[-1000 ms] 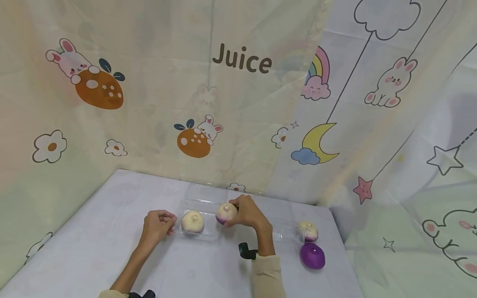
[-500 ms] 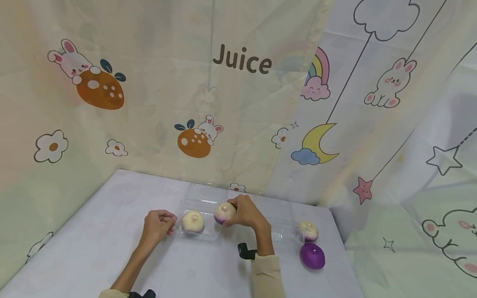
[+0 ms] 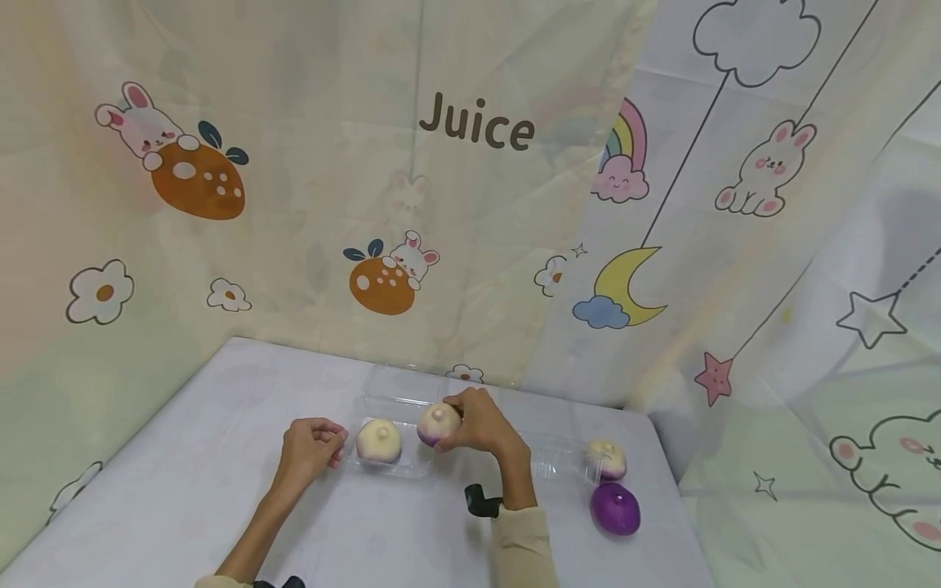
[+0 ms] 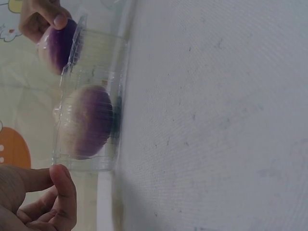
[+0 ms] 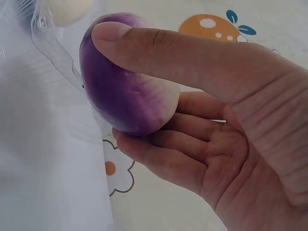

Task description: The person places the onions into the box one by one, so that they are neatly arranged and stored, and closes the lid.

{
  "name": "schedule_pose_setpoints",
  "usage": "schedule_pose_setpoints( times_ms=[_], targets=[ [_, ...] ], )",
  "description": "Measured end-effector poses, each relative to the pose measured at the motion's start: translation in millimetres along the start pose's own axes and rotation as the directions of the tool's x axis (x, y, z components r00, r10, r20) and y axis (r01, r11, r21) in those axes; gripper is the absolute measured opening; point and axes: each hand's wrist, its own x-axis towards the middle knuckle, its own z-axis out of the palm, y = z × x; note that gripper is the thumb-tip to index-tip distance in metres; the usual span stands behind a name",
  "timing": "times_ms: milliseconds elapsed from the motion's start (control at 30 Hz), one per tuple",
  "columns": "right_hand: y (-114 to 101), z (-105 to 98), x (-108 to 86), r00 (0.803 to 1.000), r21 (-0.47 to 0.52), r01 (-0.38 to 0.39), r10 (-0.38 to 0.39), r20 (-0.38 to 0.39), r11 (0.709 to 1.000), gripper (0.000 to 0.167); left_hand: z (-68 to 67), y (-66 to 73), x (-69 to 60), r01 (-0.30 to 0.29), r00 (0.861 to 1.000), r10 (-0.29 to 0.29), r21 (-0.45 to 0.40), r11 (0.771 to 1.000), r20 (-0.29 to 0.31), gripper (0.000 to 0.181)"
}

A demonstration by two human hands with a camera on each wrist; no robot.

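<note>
My right hand (image 3: 481, 420) grips a round cream-and-purple thing with a nub, like a turnip (image 3: 437, 426), thumb on its purple part and fingers on the other side. It is tilted over the right side of a clear plastic clamshell box (image 3: 415, 468) with its lid open. A second turnip-like piece (image 3: 378, 442) sits in the left part of that box, seen through the wall in the left wrist view. At the box's left rim, my left hand (image 4: 38, 197) pinches the edge between thumb and index finger.
Farther right, another clear plastic box (image 3: 555, 459) lies behind my right forearm, partly hidden. A cream-and-purple piece (image 3: 608, 460) and a fully purple piece (image 3: 615, 509) stand at its right end. Printed curtain (image 3: 294, 163) hangs behind the white table (image 3: 184, 482).
My right hand has moved slightly left with the turnip-like piece, bringing it a little more over the box. The left hand stays at the box rim.
</note>
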Motion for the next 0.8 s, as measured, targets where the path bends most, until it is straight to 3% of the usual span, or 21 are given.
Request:
schedule_pose_setpoints(
  times_ms=[300, 567, 800],
  targets=[
    [0.0, 5.7, 1.8, 0.999, -0.023, 0.037, -0.037, -0.014, 0.999, 0.042, -0.6, -0.9, 0.7, -0.004, 1.000, 0.004, 0.003, 1.000, 0.002, 0.013],
    [-3.1, 9.5, -1.8, 0.993, -0.003, -0.092, 0.092, -0.069, 0.996, 0.074, -1.2, -1.8, 0.8, -0.007, 1.000, 0.007, -0.002, 1.000, 0.005, 0.013],
    [-2.3, 13.9, -1.8, 0.991, 0.004, -0.112, 0.112, -0.068, 0.994, 0.073, -1.1, -2.9, 1.0, -0.010, 1.000, 0.010, -0.011, 1.000, 0.003, 0.012]
  ],
)
